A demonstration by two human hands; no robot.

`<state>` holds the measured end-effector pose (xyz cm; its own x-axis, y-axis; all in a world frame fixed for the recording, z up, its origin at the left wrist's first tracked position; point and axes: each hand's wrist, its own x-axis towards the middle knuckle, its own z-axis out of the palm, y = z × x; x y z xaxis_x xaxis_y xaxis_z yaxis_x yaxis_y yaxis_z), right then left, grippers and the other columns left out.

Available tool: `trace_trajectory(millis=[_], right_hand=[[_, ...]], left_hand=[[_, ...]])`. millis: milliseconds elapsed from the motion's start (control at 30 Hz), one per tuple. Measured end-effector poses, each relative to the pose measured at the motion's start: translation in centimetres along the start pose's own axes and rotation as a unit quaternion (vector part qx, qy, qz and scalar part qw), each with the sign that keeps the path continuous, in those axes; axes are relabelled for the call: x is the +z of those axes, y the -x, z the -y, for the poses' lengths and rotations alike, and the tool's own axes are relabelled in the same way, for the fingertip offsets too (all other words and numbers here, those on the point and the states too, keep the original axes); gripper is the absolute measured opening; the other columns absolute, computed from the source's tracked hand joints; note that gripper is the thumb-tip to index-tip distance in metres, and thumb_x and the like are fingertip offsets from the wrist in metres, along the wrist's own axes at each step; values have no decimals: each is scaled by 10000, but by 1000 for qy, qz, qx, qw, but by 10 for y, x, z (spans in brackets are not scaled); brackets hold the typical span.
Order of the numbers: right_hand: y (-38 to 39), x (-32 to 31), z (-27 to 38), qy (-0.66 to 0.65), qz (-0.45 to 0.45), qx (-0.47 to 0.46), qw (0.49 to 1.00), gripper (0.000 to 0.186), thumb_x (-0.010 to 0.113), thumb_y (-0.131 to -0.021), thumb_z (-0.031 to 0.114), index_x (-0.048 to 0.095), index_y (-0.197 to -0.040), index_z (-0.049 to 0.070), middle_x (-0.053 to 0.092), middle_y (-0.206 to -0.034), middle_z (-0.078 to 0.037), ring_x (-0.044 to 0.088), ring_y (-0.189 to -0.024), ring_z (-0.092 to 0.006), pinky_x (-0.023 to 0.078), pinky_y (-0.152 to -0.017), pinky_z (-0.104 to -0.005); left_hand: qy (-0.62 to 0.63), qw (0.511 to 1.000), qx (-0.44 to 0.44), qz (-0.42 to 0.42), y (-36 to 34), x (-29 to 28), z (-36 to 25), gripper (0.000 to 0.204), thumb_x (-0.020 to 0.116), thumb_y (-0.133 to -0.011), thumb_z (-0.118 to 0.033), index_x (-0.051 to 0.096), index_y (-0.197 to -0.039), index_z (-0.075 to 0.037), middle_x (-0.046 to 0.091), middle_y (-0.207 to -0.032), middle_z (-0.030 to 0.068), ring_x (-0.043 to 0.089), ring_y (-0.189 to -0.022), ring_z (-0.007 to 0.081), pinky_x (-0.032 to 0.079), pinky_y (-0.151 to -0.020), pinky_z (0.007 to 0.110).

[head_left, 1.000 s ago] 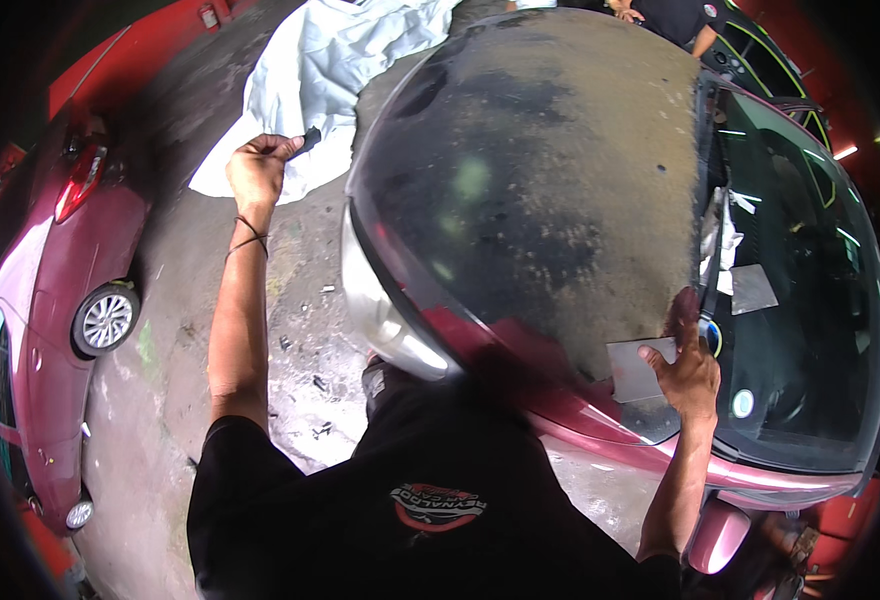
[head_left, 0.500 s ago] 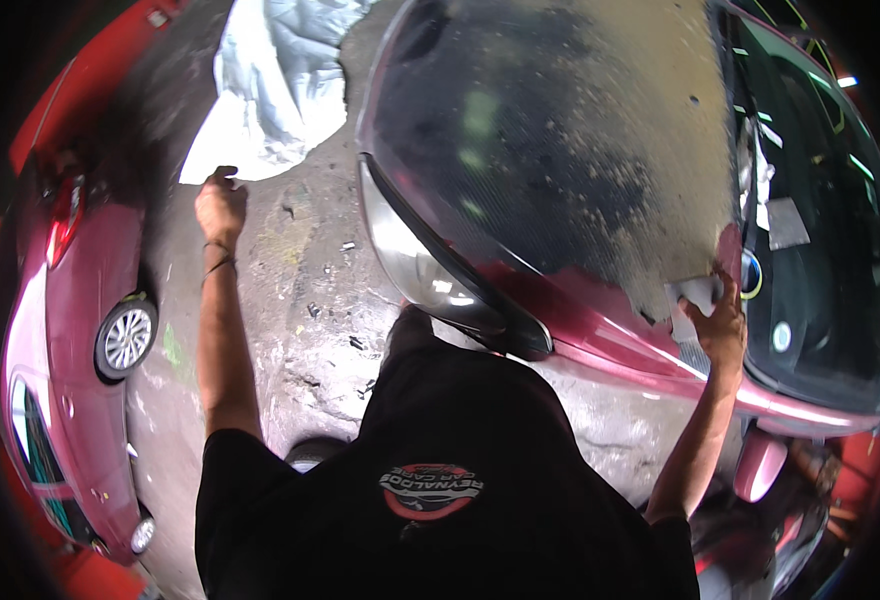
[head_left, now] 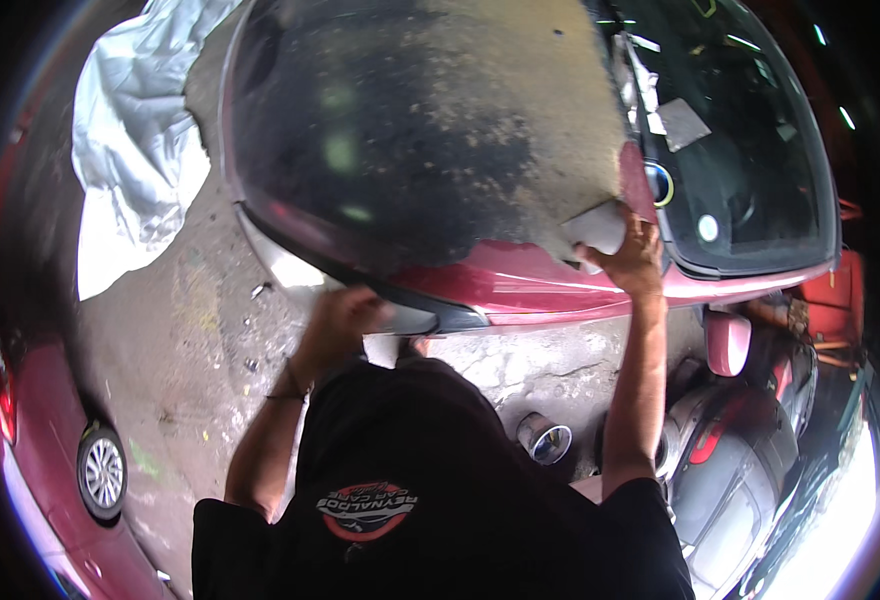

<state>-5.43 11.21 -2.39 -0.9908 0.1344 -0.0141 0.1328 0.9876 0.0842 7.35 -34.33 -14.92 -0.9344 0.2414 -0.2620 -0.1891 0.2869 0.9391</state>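
A maroon car's bonnet (head_left: pixel 430 150) lies in front of me, worn to a dark patch and a tan patch, with maroon paint left along its near edge. My right hand (head_left: pixel 634 258) is closed on a pale grey sheet of sandpaper (head_left: pixel 600 228), thumb on one side and fingers on the other, at the bonnet's near right corner by the windscreen. My left hand (head_left: pixel 345 316) is smeared by motion near the headlight (head_left: pixel 285 262), its fingers unclear. Whether it touches the car I cannot tell.
A silver sheet (head_left: pixel 135 150) lies crumpled on the floor at the far left. Another grey sheet (head_left: pixel 682 124) and a yellow-edged ring (head_left: pixel 661 185) rest by the windscreen. An open can (head_left: pixel 544 440) stands below the car's side mirror (head_left: pixel 727 343). Another maroon car (head_left: pixel 55 430) is at left.
My left hand has swung right, from over the floor to beside the headlight. My right hand stays with the sandpaper at the bonnet's corner. The whole view has turned rightward.
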Motion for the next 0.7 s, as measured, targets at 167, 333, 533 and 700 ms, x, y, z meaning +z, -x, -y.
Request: trace_trajectory(millis=[167,333,533,700], right_hand=[[28,-24,28,-61,23,28,997,1418,1020,-500,641,347,-1657,173,528,-1416,-302,525,-1310,-524,494,-1083,-609],[52,12,-9,-155,-106,-74,979,1423,1079,-477,429,338,-1658,145,523,-1271,-262,592,-1167,-483,539,-991,-547],[71,-4,-5,-207,-83,4,975,1412,1075,-522,328,295,-1676,97,531,-1351,-264,588,-1239,-490,514,-1039,-536],[69,13,-42,-386,-67,4,920,682,953,-765,167,654,-1349,-19,727,-1056,-246,715,-1001,-423,553,-922,-476]], left_hand=[[248,944,50,211,-40,130,-52,271,703,-1069,-201,704,-1178,47,757,-1086,111,719,-977,143,580,-885,311],[314,927,-17,206,-67,206,-85,417,789,-1021,-266,698,-1312,19,757,-1122,82,724,-979,137,589,-844,293],[385,902,-111,159,-67,254,-99,542,692,-1087,-320,567,-1505,2,697,-1400,84,699,-1246,192,545,-1048,339],[437,888,-74,124,-57,267,-116,524,652,-1108,-339,556,-1507,-14,666,-1459,81,674,-1297,201,515,-1094,353]])
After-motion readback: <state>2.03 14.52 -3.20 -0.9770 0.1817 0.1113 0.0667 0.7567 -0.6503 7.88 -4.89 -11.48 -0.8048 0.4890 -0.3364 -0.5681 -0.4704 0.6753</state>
